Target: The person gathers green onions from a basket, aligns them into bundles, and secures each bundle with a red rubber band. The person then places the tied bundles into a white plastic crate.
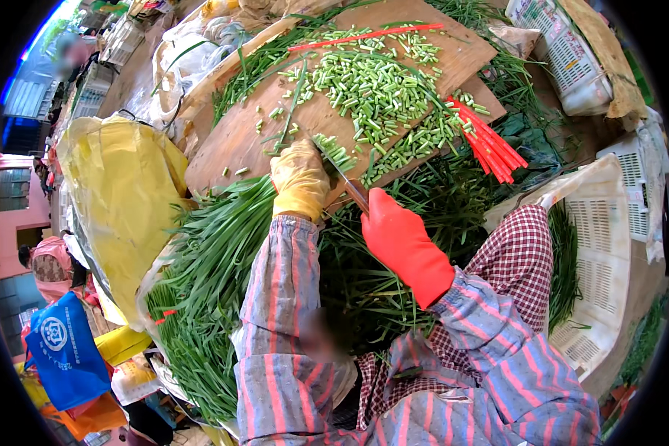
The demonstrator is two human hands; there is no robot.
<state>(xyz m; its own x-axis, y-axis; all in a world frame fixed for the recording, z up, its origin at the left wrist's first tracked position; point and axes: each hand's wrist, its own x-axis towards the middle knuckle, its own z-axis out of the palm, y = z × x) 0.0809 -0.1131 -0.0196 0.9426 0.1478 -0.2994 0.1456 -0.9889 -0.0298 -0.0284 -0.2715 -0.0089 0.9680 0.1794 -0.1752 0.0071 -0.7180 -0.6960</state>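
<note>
My left hand (300, 179), in a yellow glove, presses a bundle of green leafy stalks (223, 223) against a wooden board (228, 139); the leaves trail to the left below it. In a red glove, my right hand (404, 242) grips the wooden handle of a knife (347, 181). The blade lies right beside the left glove, against the bundle's cut ends. Short cut pieces of pale green stalk (373, 89) are heaped farther up the board. Red ties (488, 145) lie at its right edge, and one long red strip (368, 36) lies across the top.
Loose green leaves (379, 284) fill the space below the board. A white plastic crate (596, 251) holding greens stands at the right, another crate (568, 56) at upper right. Yellow plastic sheeting (122, 206) and a blue bag (67, 351) are at the left. A person (53, 267) is beyond them.
</note>
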